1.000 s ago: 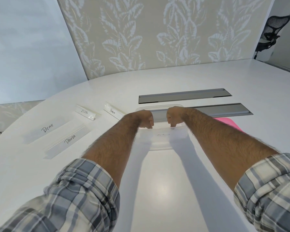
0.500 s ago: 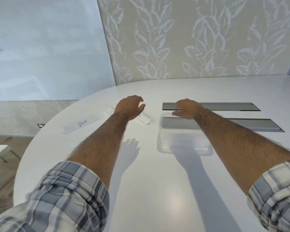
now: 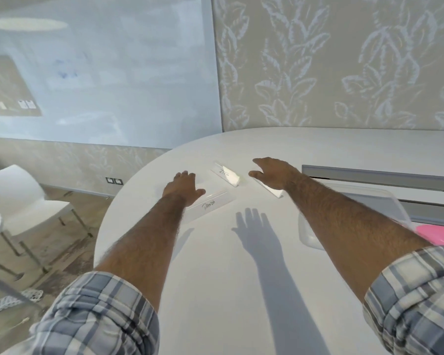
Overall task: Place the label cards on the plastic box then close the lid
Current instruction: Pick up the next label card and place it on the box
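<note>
Since both hands are open and empty, left hand [image 3: 182, 187] over the label cards [image 3: 210, 204], right hand [image 3: 274, 174] near another: light, slick; pinch the long edges. Plastic box [image 3: 385, 201] right.

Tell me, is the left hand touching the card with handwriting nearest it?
Cannot tell. In the head view the left hand overlaps the card's far end, hiding any contact or gap.
</note>
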